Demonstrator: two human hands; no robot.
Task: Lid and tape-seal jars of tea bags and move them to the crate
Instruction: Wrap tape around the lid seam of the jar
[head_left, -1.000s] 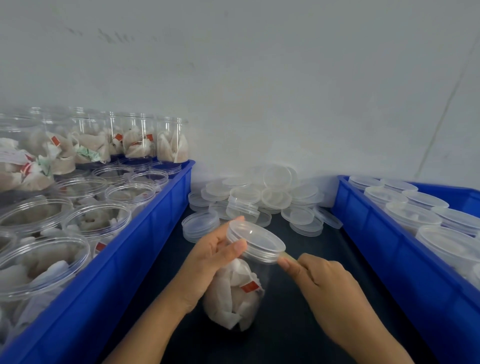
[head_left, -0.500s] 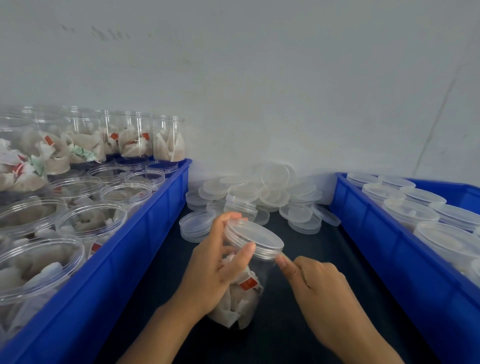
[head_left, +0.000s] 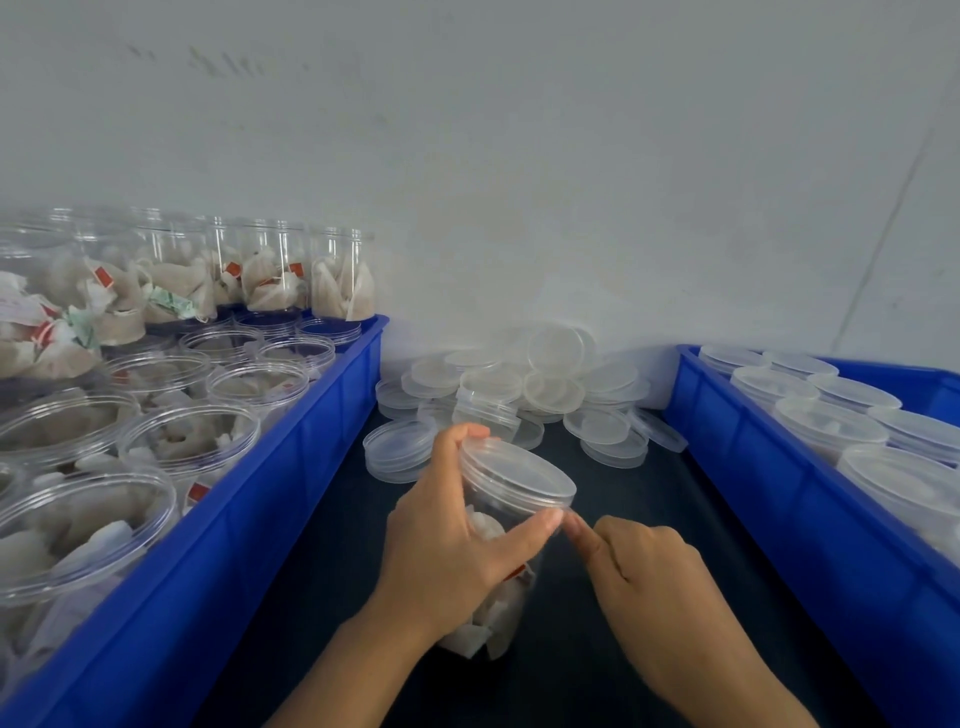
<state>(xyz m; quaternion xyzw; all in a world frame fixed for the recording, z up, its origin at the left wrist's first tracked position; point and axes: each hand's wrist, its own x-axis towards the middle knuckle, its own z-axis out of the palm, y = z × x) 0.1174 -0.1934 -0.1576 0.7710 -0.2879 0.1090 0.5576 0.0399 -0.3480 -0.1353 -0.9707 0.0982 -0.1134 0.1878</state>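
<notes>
Jar (head_left: 498, 613) of tea bags stands on the dark desk (head_left: 649, 499), tilted a bit, approx. midway btw. the two blue crates, clear lid (head_left: 514, 475) on top. Left hand (head_left: 447, 540) wraps the jar just under the lid: fingers curled round the far side of the rim, thumb laid across the near side. Right hand (head_left: 649, 577) sits just right of the jar, fingers curled in, forefinger and thumb pinched together at the lid's lower edge, tip to tip w/ the left thumb; can't tell if any tape is in that pinch, too thin to see. Left of the jar: left crate (head_left: 291, 493) packed w/ open jars (head_left: 218, 436) of tea bags, no lids, a second layer stacked at its back. Right of the jar: right crate (head_left: 769, 478) w/ lidded jars (head_left: 831, 421) in rows. Behind the jar, vs. the pale wall (head_left: 519, 156): loose pile of spare lids (head_left: 519, 389) on the desk, some stacked, some leaning, one small stack just behind the left hand.
</notes>
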